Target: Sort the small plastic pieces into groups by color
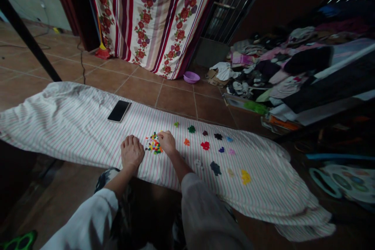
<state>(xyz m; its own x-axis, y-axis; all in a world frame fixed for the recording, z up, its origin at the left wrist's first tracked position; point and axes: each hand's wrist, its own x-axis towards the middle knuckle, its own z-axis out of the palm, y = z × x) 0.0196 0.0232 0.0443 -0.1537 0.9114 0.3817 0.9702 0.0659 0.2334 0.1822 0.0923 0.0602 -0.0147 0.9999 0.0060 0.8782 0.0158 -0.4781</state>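
Working over one mixed pile: two hands, one phone and thirteen single-colour clusters

The right hand (167,143) has its fingers (161,136) drawn in at the right edge of the mixed pile (154,145); whether they pinch a piece cannot be told. The left hand (132,152) lies palm down just beside the pile's left edge, its fingers extended and flat. The pile's small pieces, of many colours, are too small to count singly.

To the right of the right hand, thirteen clusters lie apart in three rows. Far row, five: lime green (176,124), dark green (191,129), maroon (205,133), black (218,136) and light blue (229,139). Middle row, four: orange (186,142), red (205,146), dark blue (221,149) and pink (231,151). Near row, four: white (199,163), dark grey (216,168), beige (230,172) and yellow (245,177). One phone (118,111), its screen dark, rests beyond the left hand.

All lie on a long, narrow counter (76,125) draped in a striped cloth (269,172), wrinkled at both ends. Beyond it, on a tiled floor (175,99), stand one purple basin (191,77) and one red-headed broom (102,52), near a floral curtain (159,19). At the right is a heap of clothes (272,60), its items too jumbled to count.
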